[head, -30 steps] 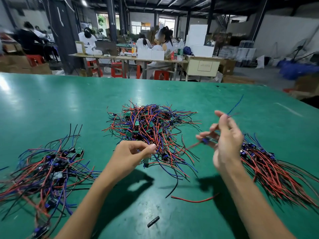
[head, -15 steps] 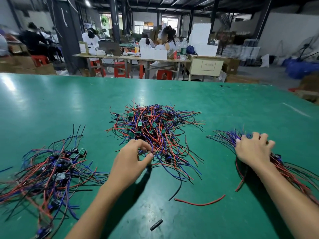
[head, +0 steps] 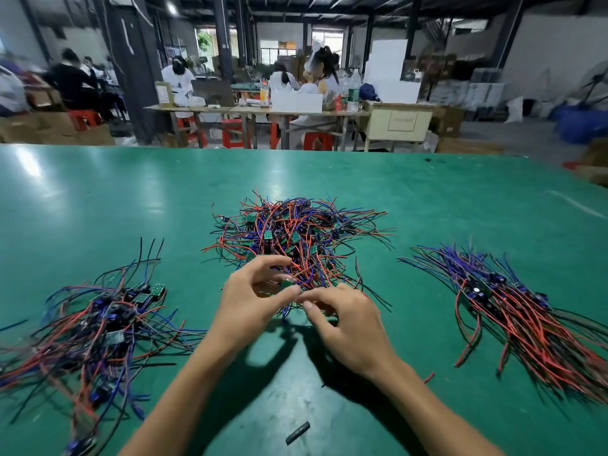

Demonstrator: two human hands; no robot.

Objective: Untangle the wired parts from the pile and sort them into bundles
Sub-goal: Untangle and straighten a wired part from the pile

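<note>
Your left hand (head: 255,299) and right hand (head: 342,319) meet at the near edge of the tangled pile (head: 297,240) in the middle of the green counter (head: 427,205). Your left thumb and fingers pinch a small green board (head: 287,284) with red, blue and black leads; your right fingers curl onto wires just beside it. Sorted bundles lie at left (head: 98,320) and right (head: 513,307).

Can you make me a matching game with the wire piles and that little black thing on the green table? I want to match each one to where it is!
Things:
1. tangled pile
2. neat bundle
3. loose bundle
4. small black piece

Places:
A. near edge, between the forearms
B. far right of the table
C. middle, by both hands
D. far left of the table

Pairs: 1-C, 2-B, 3-D, 4-A
</note>
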